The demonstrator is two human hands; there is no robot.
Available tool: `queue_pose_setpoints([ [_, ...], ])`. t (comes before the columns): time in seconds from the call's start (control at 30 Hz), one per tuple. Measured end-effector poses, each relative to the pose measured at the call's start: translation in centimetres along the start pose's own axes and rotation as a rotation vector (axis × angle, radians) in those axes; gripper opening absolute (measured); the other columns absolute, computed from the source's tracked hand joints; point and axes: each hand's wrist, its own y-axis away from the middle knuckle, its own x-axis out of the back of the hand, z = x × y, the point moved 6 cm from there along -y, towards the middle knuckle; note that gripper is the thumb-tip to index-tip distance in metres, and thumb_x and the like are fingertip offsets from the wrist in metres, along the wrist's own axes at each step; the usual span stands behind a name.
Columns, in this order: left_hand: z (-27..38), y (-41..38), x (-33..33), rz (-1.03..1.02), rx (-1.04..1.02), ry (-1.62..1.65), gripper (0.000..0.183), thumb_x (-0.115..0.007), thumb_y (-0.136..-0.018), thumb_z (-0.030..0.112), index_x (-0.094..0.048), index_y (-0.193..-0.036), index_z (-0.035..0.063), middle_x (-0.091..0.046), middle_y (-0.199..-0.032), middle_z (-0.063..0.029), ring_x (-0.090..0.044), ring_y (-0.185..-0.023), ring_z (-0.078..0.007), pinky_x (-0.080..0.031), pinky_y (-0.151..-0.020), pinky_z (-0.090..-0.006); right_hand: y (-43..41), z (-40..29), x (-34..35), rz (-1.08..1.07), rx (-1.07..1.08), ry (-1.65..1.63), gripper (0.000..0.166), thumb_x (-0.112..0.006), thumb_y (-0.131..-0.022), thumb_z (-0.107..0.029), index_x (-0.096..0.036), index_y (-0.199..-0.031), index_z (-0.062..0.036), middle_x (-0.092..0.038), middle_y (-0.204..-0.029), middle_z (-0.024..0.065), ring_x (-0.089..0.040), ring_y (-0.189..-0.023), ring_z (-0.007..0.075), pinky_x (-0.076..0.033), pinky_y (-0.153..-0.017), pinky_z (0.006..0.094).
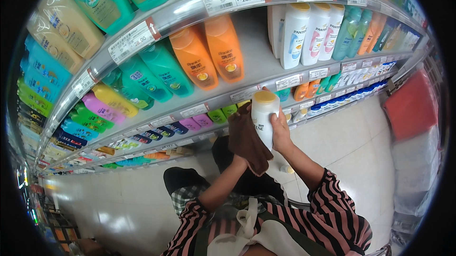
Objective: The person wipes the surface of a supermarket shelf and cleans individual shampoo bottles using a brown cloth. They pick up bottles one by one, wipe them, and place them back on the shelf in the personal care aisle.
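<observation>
My right hand [281,131] grips a white Pantene bottle [263,122] with a gold cap from its right side. The bottle is nearly upright in front of my body, below a shelf edge. A brown cloth [247,140] drapes over my left hand [243,162] and lies against the bottle's left side. The cloth hides most of that hand, so its exact grip shows only in part. Similar white Pantene bottles [295,37] stand on the shelf above and to the right, beside orange Rejoice bottles [224,49] on the left.
Curved shelf edges [185,10] with price tags cross the view above my hands. Green Rejoice bottles [167,72] line the shelf at left. Another white container with a yellowish cap [287,169] is on the tiled floor [335,149]. A red item [411,104] stands at right.
</observation>
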Motion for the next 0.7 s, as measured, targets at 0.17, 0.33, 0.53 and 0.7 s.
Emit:
queue_pose_setpoints([
  [0.17,-1.1,2.7,-1.3,-0.070,0.110,-0.068,0.030,-0.059,-0.084,0.021,-0.057,-0.104,0.0002,-0.057,-0.097,-0.0179,-0.053,-0.094,-0.0352,-0.042,-0.082,-0.0426,0.2,0.3,0.2,-0.008,-0.114,-0.055,0.075,-0.040,-0.097,-0.056,-0.027,-0.147,-0.0023,-0.053,-0.123,0.0144,-0.055,-0.107,0.0220,-0.044,-0.094,0.0349],
  [0.33,-2.5,5.7,-3.0,-0.339,0.077,-0.131,0.036,-0.061,-0.082,0.022,-0.054,-0.109,-0.0010,-0.056,-0.097,-0.0188,-0.054,-0.094,-0.0364,-0.043,-0.083,-0.0432,0.0,0.4,1.0,0.004,-0.202,-0.296,0.069,-0.032,-0.098,-0.059,-0.038,-0.140,-0.0030,-0.058,-0.117,0.0137,-0.060,-0.100,0.0223,-0.049,-0.088,0.0360],
  [0.53,-3.1,8.4,-4.4,-0.601,-0.028,-0.298,0.044,-0.064,-0.081,0.023,-0.051,-0.115,-0.0024,-0.056,-0.097,-0.0198,-0.056,-0.095,-0.0378,-0.045,-0.084,-0.0440,-1.7,-0.7,2.8,0.067,-0.192,-0.534,0.069,-0.024,-0.100,-0.057,-0.045,-0.134,-0.0001,-0.060,-0.115,0.0141,-0.060,-0.099,0.0238,-0.049,-0.089,0.0376],
  [0.7,-2.5,8.3,-2.0,-0.597,-0.022,-0.429,0.052,-0.067,-0.079,0.023,-0.049,-0.120,-0.0036,-0.055,-0.098,-0.0207,-0.057,-0.096,-0.0390,-0.047,-0.085,-0.0447,-2.4,-5.2,5.2,0.158,-0.088,-0.387,0.076,-0.026,-0.096,-0.065,-0.047,-0.127,0.0013,-0.059,-0.110,0.0134,-0.058,-0.096,0.0234,-0.047,-0.089,0.0357],
])
